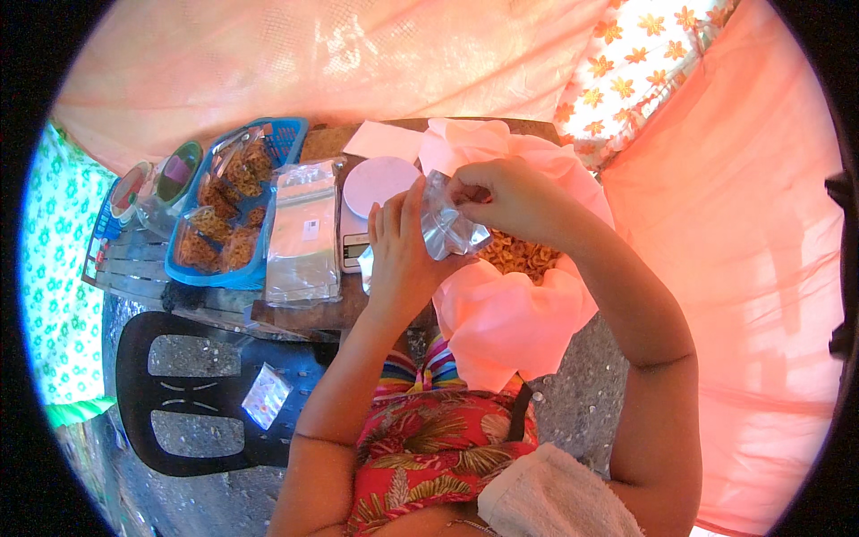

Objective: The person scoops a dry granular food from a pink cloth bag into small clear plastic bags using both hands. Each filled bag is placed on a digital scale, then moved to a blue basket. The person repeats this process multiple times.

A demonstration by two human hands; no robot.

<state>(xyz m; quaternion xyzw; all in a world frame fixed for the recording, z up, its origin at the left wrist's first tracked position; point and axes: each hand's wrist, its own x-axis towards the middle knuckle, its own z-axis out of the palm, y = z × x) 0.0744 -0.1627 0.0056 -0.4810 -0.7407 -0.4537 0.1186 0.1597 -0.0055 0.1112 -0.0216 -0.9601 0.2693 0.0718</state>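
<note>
I hold a small clear plastic pouch (450,225) between my 2 hands, just above the big pink bag (506,318) of golden fried snacks. It is crinkled and shiny, seemingly empty, tilted with its top edge pinched by my right hand (501,199) and my left hand (400,255) steadying its left side.

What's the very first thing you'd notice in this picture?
In the middle, both hands pinch a small clear plastic bag: the left hand from below, the right hand at its top. Just beneath sits a big pink bag holding golden fried snacks. To the left, a blue basket holds packed snacks.
</note>
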